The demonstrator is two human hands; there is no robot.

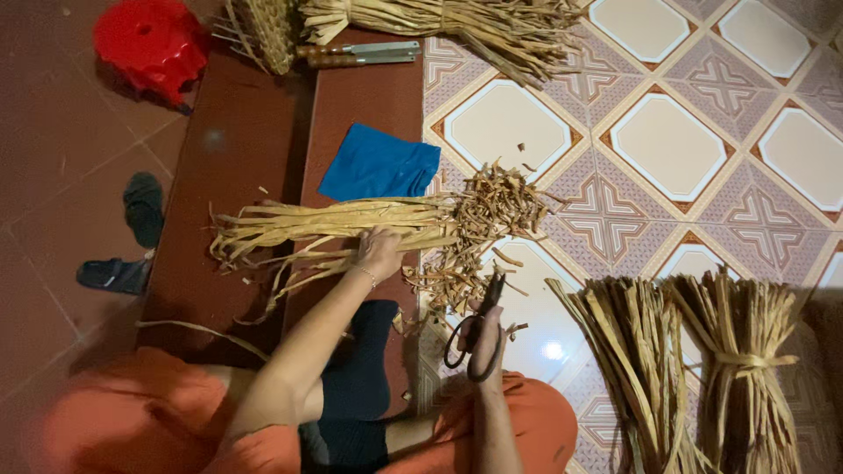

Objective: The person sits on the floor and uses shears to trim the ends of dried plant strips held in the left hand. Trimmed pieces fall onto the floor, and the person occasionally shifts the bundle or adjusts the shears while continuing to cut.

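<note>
L hand [379, 252], arm stretched fwd, fingers closed round the strip bundle [325, 224] on the bench [237, 132]. R hand [483, 338], just right of bundle's cut ends, fingers gripping black scissors [474, 338], blades pointing up.

Tan dried strips [342, 219], blue cloth [379, 165], red plastic stool [151, 42], black scissors [474, 338], orange clothing [132, 421], floor [667, 145] tiles cream with maroon geometric pattern.

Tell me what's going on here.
A person sits on the floor with dried straw strips. The left hand presses down a long bundle of strips on a dark red step, while the right hand holds black scissors. A pile of cut scraps lies on the patterned tiles.
</note>
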